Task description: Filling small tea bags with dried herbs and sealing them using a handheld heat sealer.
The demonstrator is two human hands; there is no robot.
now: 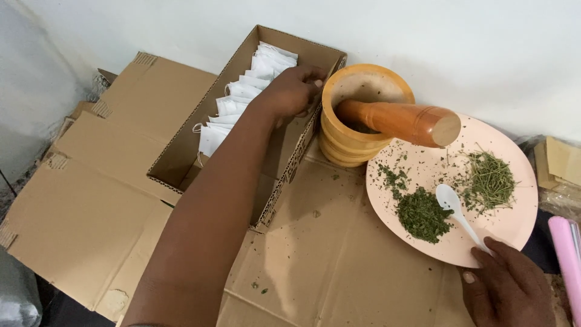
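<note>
While left hand (292,91) grips box (181,151), right hand (505,284) holds spoon (455,209).

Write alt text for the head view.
The left hand reaches into a cardboard box of white sachets; the right hand holds a white spoon on a pink plate of green herbs, beside a wooden mortar and pestle.

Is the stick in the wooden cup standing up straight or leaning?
Leaning. The pestle rests tilted against the mortar rim, its thick end sticking out over the pink plate.

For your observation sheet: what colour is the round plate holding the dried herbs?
Pale pink; the round plate shows best in the head view.
</note>
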